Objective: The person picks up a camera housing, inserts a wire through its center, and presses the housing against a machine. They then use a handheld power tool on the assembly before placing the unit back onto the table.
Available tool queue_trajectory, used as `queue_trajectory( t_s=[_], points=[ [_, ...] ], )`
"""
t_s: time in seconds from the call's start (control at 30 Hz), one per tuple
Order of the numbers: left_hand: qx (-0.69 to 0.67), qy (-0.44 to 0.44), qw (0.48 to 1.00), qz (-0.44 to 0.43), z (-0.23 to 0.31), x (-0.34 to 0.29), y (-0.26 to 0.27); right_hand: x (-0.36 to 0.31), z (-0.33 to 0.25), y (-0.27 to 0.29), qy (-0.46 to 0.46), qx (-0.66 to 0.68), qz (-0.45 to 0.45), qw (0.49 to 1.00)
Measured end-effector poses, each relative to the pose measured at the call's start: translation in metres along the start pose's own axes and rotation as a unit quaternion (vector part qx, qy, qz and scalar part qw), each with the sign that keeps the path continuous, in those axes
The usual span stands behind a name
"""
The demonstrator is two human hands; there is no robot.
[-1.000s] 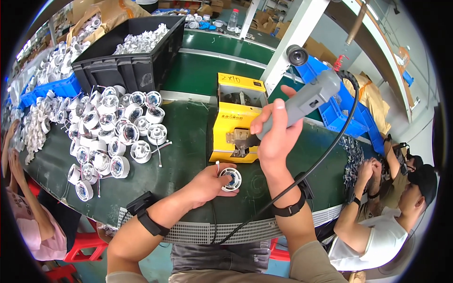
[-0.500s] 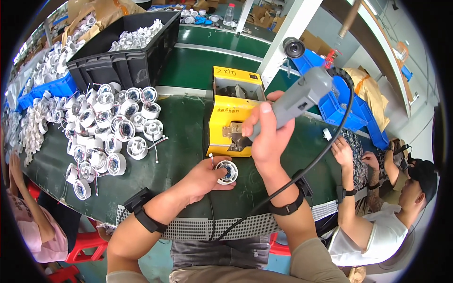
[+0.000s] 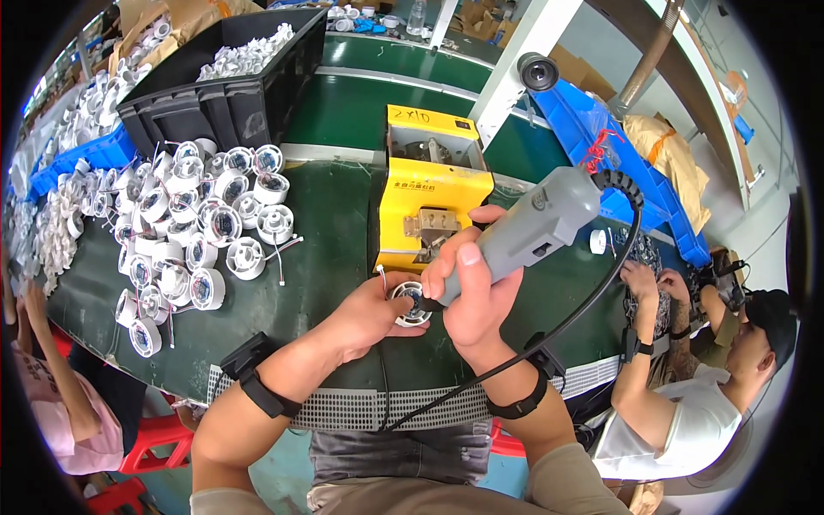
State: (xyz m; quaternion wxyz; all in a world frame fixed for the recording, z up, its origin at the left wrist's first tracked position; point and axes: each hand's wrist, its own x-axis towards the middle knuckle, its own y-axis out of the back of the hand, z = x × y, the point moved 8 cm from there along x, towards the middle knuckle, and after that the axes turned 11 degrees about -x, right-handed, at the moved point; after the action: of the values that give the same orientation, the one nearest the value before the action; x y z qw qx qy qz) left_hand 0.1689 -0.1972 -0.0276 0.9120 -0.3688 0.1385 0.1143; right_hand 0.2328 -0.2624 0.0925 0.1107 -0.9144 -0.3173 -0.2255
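Observation:
My left hand (image 3: pixel 367 314) is closed around a small round white housing (image 3: pixel 415 321), its thumb over the near side of the rim. Inside the housing a blue circuit board partly shows, and a short wire with a white connector (image 3: pixel 381 270) sticks up beside my fingers. A grey electric screwdriver (image 3: pixel 536 225) with a black cable is gripped in my right hand (image 3: pixel 477 296). It slants down to the left, its dark nose at the housing's opening; the bit's tip is hidden. Just beyond both hands stands a yellow screw feeder (image 3: pixel 433 193).
Many similar white housings (image 3: pixel 206 232) with wires lie heaped at the left. Behind them stand a black crate (image 3: pixel 202 120) of white parts and a blue bin (image 3: pixel 86 163). Blue trays (image 3: pixel 661 193) are at the right, where a co-worker's hands (image 3: pixel 644 279) handle small parts.
My right hand has brought the screwdriver from the screw feeder down and toward me to the housing. My left hand stays nearly in place. A co-worker's hand has left a white part on the table.

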Motion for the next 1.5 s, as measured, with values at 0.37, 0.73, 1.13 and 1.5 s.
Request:
queue_trajectory(
  t_s=[0.37,0.73,1.13,1.5],
  points=[
    [0.014,0.003,1.000,0.003,0.000,0.001,0.001,0.000,0.010,-0.004,-0.016,0.004,-0.007,1.000],
    [0.067,-0.023,0.997,0.018,0.002,-0.003,0.002,-0.009,0.025,-0.015,-0.004,0.012,-0.094,0.995],
    [0.648,-0.338,0.587,0.348,0.146,-0.096,0.043,-0.001,0.070,0.099,0.081,-0.671,-0.124,0.727],
    [0.555,-0.524,0.463,0.450,0.161,-0.137,0.001,0.053,0.045,0.324,0.070,-0.805,0.288,0.514]
  ],
)
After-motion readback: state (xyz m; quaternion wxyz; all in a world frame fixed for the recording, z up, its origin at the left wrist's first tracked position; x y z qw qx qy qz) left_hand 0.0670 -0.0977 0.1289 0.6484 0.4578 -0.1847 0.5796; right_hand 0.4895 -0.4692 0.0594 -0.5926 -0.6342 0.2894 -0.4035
